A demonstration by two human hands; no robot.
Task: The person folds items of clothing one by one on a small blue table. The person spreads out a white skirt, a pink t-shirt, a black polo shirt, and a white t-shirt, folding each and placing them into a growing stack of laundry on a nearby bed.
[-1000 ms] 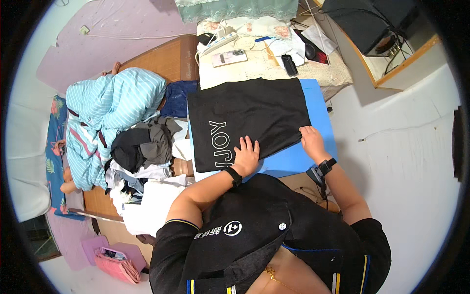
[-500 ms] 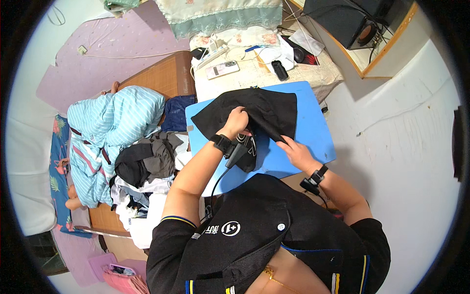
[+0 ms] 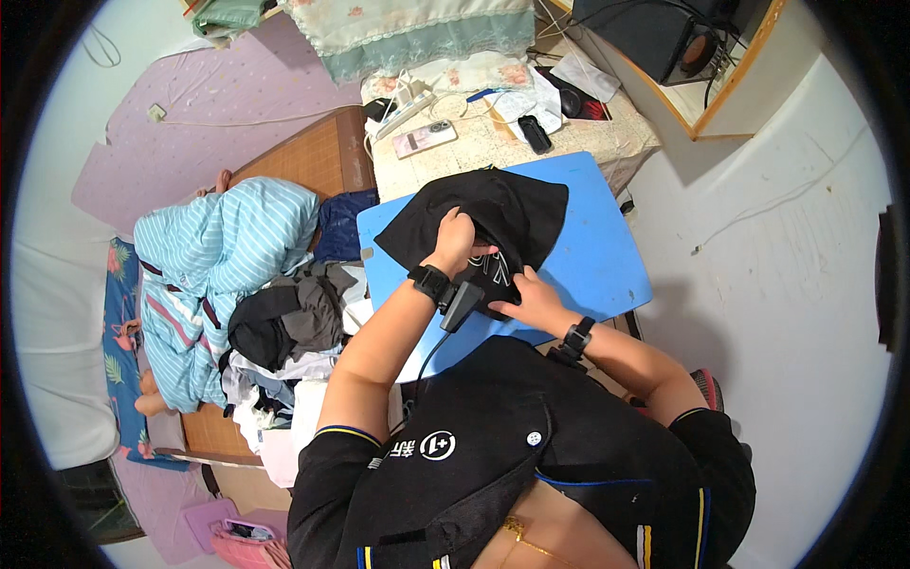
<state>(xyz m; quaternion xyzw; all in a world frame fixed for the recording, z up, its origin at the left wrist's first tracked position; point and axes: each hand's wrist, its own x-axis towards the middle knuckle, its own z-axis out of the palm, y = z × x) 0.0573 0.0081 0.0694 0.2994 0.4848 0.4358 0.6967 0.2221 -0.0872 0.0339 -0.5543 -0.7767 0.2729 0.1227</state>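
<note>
A black garment (image 3: 531, 209) with a white print lies bunched on a blue tabletop (image 3: 607, 247). My left hand (image 3: 456, 239) is closed on a fold of its cloth near the middle, and one finger sticks out toward the opening. The printed part (image 3: 491, 273) hangs toward me between my two hands. At its right side my right hand (image 3: 536, 300) grips the near portion, thumb low and fingers higher. Folds of the garment hide some of my fingertips. Both wrists carry black straps with small devices.
Behind the blue top stands a cloth-covered table (image 3: 417, 171) with a phone (image 3: 425, 138), a power strip (image 3: 403, 112) and a small black case (image 3: 535, 134). On the left, a pile of clothes (image 3: 294, 313) lies beside a striped quilt (image 3: 227, 228) on a bed, where another person's limbs show.
My right hand has let go of the far right fold and moved left and nearer to the printed part. That fold has dropped flatter; my left hand keeps its hold.
</note>
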